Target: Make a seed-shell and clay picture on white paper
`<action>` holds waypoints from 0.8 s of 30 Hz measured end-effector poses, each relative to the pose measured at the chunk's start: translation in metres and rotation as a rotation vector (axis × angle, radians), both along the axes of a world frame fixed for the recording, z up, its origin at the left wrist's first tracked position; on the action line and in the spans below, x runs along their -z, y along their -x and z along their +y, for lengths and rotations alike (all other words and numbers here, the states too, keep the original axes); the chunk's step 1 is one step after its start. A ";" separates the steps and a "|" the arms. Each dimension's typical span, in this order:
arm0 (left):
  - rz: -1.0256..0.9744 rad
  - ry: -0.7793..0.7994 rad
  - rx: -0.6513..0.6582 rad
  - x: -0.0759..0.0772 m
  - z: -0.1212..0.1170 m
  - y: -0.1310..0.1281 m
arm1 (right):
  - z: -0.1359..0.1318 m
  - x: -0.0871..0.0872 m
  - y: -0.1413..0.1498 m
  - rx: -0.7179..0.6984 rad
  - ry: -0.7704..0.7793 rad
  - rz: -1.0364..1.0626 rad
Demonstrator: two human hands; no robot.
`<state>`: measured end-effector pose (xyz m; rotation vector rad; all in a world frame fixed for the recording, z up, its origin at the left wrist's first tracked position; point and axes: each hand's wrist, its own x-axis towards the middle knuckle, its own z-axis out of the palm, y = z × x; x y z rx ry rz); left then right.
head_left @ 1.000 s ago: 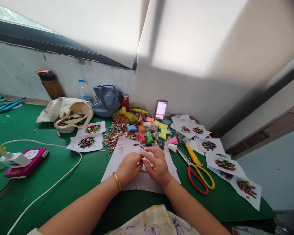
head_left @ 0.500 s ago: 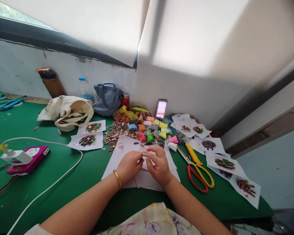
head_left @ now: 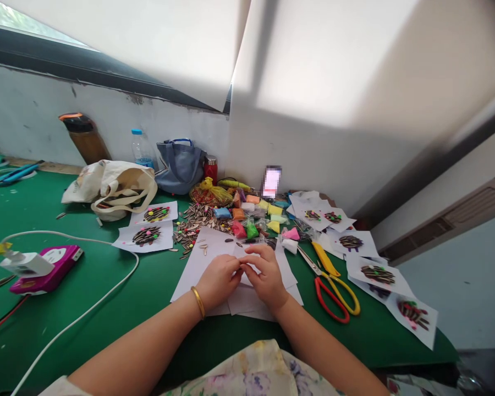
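Observation:
My left hand [head_left: 218, 278], with a gold bangle at the wrist, and my right hand [head_left: 264, 278] meet fingertip to fingertip over white paper sheets [head_left: 190, 280]. Both are closed in a pinch; whatever lies between the fingertips is too small and hidden to name. A few sunflower seeds [head_left: 229, 240] rest on the paper just beyond my fingers. Behind the sheets and to the left spreads a heap of striped sunflower seeds [head_left: 190, 225]. Small bags of coloured modelling clay [head_left: 238, 228] lie beyond the paper.
Red-and-yellow scissors [head_left: 332, 297] and a yellow utility knife [head_left: 325, 259] lie right of the paper. Cards with seed pictures [head_left: 412, 316] line both sides. A white cable [head_left: 86, 308] runs from a magenta power strip [head_left: 51, 269]. Bags, bottles and a phone [head_left: 271, 182] stand along the wall.
My right hand's fingertips have come slightly closer to the left hand's, curling a little more. The things on the table stay where they were.

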<state>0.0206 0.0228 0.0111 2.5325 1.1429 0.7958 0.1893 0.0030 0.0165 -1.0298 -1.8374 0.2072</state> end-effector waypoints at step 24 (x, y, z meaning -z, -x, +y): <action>-0.027 0.077 -0.005 -0.004 0.000 0.000 | 0.000 -0.001 -0.002 -0.002 -0.030 -0.056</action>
